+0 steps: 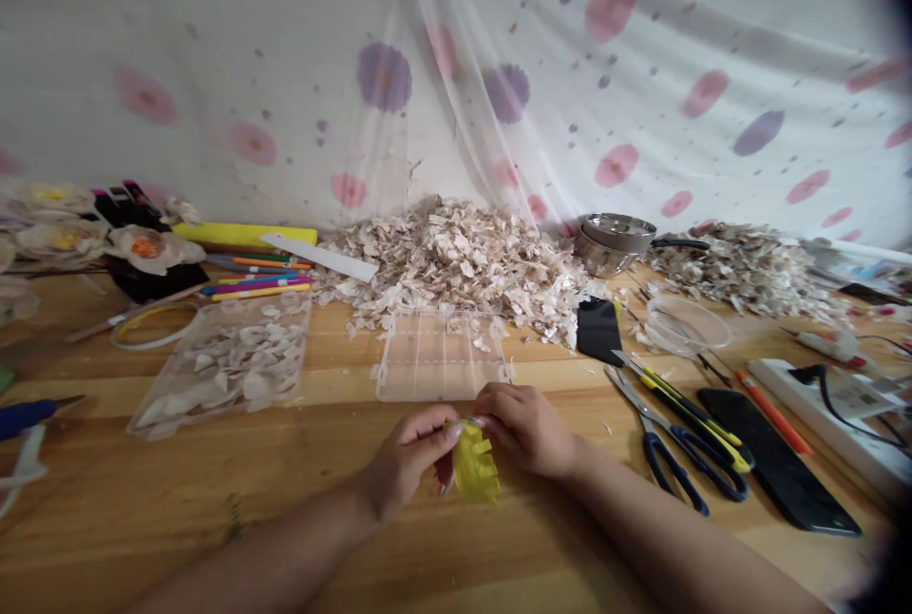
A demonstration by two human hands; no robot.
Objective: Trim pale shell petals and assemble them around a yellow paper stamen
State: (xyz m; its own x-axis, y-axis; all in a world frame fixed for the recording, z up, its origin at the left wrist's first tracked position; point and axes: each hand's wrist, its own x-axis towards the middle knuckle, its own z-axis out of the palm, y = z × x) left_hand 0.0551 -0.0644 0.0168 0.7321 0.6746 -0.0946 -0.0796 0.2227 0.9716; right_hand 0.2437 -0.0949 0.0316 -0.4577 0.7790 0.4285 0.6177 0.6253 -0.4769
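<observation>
Pinching, head view: left hand (403, 462) and right hand (531, 429), both closed on a fringed yellow strip (474, 469), in front of the clear tray (442, 374). Possible damage: torn fringe, from uneven pulling. Possible loss: strip slipping, from a loosened fingertip hold.

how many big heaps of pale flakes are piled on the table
2: a large heap at the back middle, and a smaller heap to the right, beyond the round metal container.
</observation>
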